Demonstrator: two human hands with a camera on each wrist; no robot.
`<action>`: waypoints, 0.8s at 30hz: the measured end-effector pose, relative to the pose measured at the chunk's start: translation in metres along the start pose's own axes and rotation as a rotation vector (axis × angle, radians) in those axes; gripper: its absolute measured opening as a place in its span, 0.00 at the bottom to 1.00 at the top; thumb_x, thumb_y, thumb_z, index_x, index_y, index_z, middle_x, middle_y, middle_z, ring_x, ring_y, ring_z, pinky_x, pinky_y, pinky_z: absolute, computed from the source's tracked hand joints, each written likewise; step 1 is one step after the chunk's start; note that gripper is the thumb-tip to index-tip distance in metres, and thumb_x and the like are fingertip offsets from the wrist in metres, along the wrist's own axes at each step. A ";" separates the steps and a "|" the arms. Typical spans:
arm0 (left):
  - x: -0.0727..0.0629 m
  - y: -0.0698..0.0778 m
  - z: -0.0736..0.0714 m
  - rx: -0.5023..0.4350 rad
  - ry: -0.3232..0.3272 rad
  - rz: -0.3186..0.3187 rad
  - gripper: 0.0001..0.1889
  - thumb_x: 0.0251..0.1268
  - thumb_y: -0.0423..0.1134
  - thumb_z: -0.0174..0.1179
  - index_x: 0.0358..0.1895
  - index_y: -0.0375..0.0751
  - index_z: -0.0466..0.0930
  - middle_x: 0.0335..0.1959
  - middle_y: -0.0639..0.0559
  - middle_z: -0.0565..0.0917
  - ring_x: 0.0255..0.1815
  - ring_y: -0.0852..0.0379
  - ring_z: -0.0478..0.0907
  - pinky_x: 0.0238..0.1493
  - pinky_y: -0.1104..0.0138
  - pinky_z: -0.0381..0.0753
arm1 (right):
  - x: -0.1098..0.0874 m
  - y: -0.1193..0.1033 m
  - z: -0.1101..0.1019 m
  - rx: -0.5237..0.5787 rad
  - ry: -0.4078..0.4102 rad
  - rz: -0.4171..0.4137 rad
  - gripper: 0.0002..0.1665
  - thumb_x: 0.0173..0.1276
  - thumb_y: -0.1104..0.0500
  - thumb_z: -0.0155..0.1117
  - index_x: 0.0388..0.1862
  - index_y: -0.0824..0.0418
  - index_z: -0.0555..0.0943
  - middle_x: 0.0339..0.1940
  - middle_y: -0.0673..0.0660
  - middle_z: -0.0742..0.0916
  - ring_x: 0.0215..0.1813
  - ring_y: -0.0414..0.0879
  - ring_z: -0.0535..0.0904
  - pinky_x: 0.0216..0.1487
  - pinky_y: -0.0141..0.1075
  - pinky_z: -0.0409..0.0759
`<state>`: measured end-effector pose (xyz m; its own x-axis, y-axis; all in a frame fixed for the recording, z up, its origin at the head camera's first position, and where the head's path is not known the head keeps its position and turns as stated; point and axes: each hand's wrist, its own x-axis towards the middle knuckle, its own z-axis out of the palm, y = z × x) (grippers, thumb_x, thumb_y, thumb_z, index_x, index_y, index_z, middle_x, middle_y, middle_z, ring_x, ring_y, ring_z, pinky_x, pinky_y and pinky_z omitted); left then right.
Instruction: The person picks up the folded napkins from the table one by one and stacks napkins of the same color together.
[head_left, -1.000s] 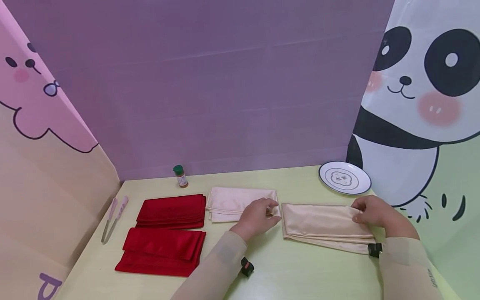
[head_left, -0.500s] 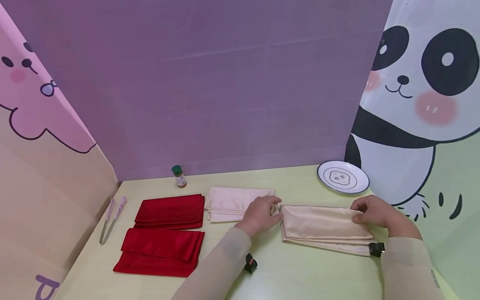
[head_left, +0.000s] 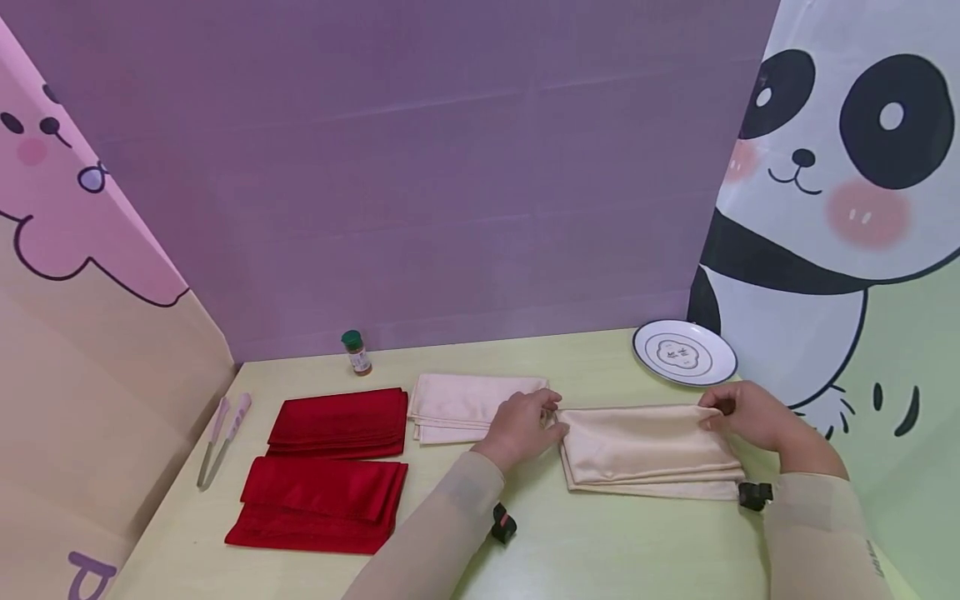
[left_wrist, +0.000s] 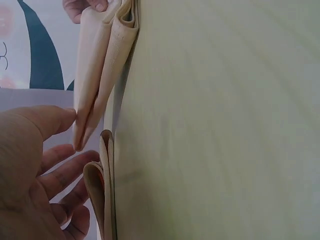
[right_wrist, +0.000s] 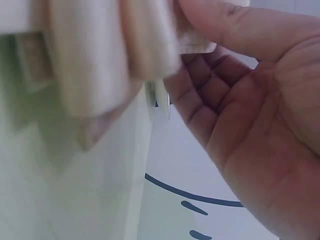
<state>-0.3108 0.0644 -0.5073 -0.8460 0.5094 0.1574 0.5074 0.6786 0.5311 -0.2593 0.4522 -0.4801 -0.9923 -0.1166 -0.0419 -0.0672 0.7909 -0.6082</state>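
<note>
A folded beige satin cloth (head_left: 645, 446) stretches between my two hands at the right of the table. My left hand (head_left: 521, 427) pinches its far left corner between thumb and fingers; the left wrist view shows the thumb (left_wrist: 60, 120) against the cloth's folded end. At the far right corner, my right hand (head_left: 753, 417) pinches the cloth between thumb and curled fingers. The layers hang in loose folds (right_wrist: 90, 60) beside that hand in the right wrist view. Partly behind my left hand lies a folded pale pink cloth (head_left: 468, 400).
Two folded red cloths (head_left: 337, 421) lie on the left of the table (head_left: 600, 550), one in front of the other. Tongs (head_left: 221, 442) rest near the left edge. A green-capped jar (head_left: 356, 354) stands at the back, and a white plate (head_left: 684, 353) sits back right.
My left hand has shifted right from the pale pink cloth to the beige cloth's left corner. My right hand has risen slightly, and the beige cloth's far edge has lifted with it.
</note>
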 end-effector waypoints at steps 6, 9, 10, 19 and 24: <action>-0.001 0.004 -0.004 -0.014 -0.010 0.009 0.23 0.68 0.54 0.71 0.63 0.54 0.85 0.31 0.66 0.81 0.35 0.63 0.73 0.47 0.68 0.71 | 0.002 -0.001 0.001 0.026 0.041 -0.022 0.07 0.64 0.65 0.77 0.39 0.62 0.86 0.35 0.53 0.86 0.38 0.47 0.76 0.37 0.33 0.76; -0.002 0.005 -0.005 -0.023 -0.008 0.002 0.21 0.66 0.52 0.73 0.61 0.57 0.85 0.28 0.67 0.77 0.34 0.63 0.70 0.45 0.69 0.69 | 0.002 -0.002 0.002 0.033 0.050 -0.025 0.08 0.64 0.64 0.78 0.39 0.63 0.86 0.36 0.54 0.86 0.38 0.46 0.76 0.37 0.33 0.76; -0.003 0.006 -0.006 -0.026 -0.006 0.001 0.20 0.66 0.51 0.73 0.60 0.58 0.86 0.28 0.67 0.77 0.35 0.64 0.70 0.45 0.69 0.69 | 0.001 -0.002 0.002 0.033 0.055 -0.024 0.08 0.64 0.64 0.78 0.39 0.63 0.86 0.36 0.54 0.86 0.38 0.46 0.76 0.37 0.33 0.76; -0.004 0.009 -0.005 -0.070 -0.001 0.004 0.12 0.67 0.45 0.74 0.52 0.57 0.89 0.31 0.70 0.79 0.37 0.66 0.71 0.52 0.67 0.69 | 0.000 -0.006 0.000 0.013 0.084 0.007 0.08 0.63 0.62 0.79 0.38 0.60 0.87 0.36 0.54 0.85 0.40 0.48 0.75 0.37 0.34 0.76; -0.003 0.008 -0.003 -0.085 0.006 0.006 0.09 0.68 0.45 0.73 0.49 0.56 0.90 0.31 0.71 0.81 0.34 0.70 0.74 0.49 0.68 0.71 | 0.002 -0.003 -0.002 0.006 0.083 0.043 0.11 0.64 0.58 0.79 0.40 0.60 0.86 0.38 0.55 0.84 0.42 0.51 0.75 0.38 0.37 0.75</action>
<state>-0.3049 0.0664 -0.5012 -0.8439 0.5103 0.1655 0.4971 0.6279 0.5989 -0.2609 0.4510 -0.4772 -0.9995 -0.0319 -0.0025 -0.0237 0.7903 -0.6123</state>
